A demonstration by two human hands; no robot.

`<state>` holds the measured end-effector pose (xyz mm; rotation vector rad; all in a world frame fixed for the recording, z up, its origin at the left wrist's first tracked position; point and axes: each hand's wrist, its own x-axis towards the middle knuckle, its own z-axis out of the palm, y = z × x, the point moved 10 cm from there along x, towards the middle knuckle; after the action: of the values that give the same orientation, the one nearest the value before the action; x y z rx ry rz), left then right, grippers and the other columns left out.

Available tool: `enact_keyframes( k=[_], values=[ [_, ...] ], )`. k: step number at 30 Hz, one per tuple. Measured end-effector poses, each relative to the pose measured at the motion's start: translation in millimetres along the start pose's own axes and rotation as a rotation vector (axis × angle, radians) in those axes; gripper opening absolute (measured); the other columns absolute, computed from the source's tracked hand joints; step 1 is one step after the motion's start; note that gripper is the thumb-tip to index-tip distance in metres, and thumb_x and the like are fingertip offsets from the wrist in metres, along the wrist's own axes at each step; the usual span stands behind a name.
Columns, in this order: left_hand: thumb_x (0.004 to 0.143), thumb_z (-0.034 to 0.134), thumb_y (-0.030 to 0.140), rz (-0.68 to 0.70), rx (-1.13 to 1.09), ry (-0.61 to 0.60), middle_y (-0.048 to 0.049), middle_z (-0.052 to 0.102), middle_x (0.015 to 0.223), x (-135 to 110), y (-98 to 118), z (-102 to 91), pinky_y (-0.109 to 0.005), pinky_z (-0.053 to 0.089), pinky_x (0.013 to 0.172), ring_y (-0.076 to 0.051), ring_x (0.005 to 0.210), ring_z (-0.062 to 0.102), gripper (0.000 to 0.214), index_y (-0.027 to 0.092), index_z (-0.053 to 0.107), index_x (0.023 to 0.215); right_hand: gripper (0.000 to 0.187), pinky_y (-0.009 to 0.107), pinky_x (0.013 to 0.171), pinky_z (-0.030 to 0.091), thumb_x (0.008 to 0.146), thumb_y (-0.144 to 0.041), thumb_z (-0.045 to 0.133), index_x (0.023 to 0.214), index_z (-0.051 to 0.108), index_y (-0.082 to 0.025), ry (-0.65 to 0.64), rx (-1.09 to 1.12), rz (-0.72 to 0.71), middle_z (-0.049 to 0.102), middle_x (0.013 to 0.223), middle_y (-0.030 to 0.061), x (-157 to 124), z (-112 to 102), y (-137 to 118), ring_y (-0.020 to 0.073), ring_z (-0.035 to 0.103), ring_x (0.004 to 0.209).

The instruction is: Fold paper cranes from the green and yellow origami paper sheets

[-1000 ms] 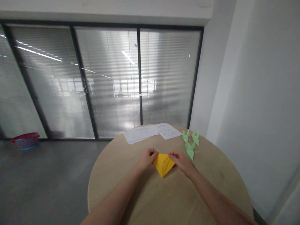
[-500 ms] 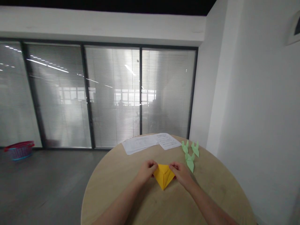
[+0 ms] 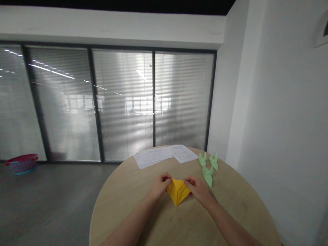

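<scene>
"Watching from my end through the head view, what are you reading on the hands?"

"I'm seeing the left hand [image 3: 161, 186] pinching the yellow paper [image 3: 176, 194] at its left corner, fingers clamping it. The right hand [image 3: 197, 190] is gripping the right side, its fingers clamping that edge too."

"And where is the yellow paper sitting?"

"It's spanning the gap between both hands, over the round counter [image 3: 123, 208], its lower tip pointing towards my camera. I'm not managing to tell whether that tip is touching the counter."

"What else are you picking up?"

"Three green figures [image 3: 208, 179] are sitting close together, just beyond the right hand. Printed sheets [image 3: 153, 158] are lying overlapped by the far edge. Well off to the left, a basket [image 3: 22, 164] is resting on the floor [image 3: 64, 198]."
</scene>
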<state>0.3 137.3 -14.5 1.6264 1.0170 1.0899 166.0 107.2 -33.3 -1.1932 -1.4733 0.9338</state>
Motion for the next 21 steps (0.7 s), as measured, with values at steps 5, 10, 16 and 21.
enact_keyframes(
  k=[5, 10, 16, 21],
  values=[
    [0.065, 0.055, 0.025, 0.044, 0.006, 0.048, 0.002, 0.049, 0.057, 0.9, 2.9, -6.7, -0.024, 0.031, 0.052, -0.012, 0.055, 0.044, 0.008, 0.017, 0.054, 0.063, 0.029, 0.023, 0.047, 0.041, 0.077, -0.046, 0.059, 0.085, 0.063, -0.018, 0.004, 0.005, -0.007, 0.067, 0.077, 0.0048, 2.5, -1.0, 2.7, 0.0165, 0.06, 0.063],
    [0.065, 0.056, 0.029, 0.02, -0.03, 0.042, 0.0022, 0.049, 0.057, -0.6, 3.4, -6.9, -0.024, 0.031, 0.051, -0.012, 0.054, 0.044, 0.013, 0.017, 0.052, 0.064, 0.027, 0.023, 0.048, 0.043, 0.078, -0.045, 0.059, 0.087, 0.064, -0.02, -0.001, 0.024, -0.019, 0.068, 0.078, 0.0051, 0.8, -0.7, -2.1, 0.0174, 0.062, 0.065],
    [0.065, 0.057, 0.03, -0.037, -0.059, 0.052, 0.0022, 0.049, 0.057, -5.2, 3.0, -5.5, -0.024, 0.032, 0.051, -0.012, 0.053, 0.045, 0.014, 0.018, 0.051, 0.064, 0.024, 0.024, 0.049, 0.043, 0.079, -0.042, 0.057, 0.085, 0.064, -0.02, -0.001, 0.02, -0.054, 0.068, 0.075, 0.0042, 1.1, -0.6, -3.5, 0.017, 0.061, 0.063],
    [0.064, 0.056, 0.031, -0.057, -0.06, 0.041, 0.0027, 0.048, 0.056, -5.4, 0.8, -1.8, -0.024, 0.033, 0.049, -0.012, 0.052, 0.045, 0.014, 0.019, 0.049, 0.064, 0.025, 0.024, 0.049, 0.043, 0.078, -0.044, 0.058, 0.084, 0.063, -0.02, 0.012, 0.011, -0.04, 0.068, 0.076, 0.0045, 2.2, -1.8, -0.4, 0.0173, 0.061, 0.064]
  ],
)
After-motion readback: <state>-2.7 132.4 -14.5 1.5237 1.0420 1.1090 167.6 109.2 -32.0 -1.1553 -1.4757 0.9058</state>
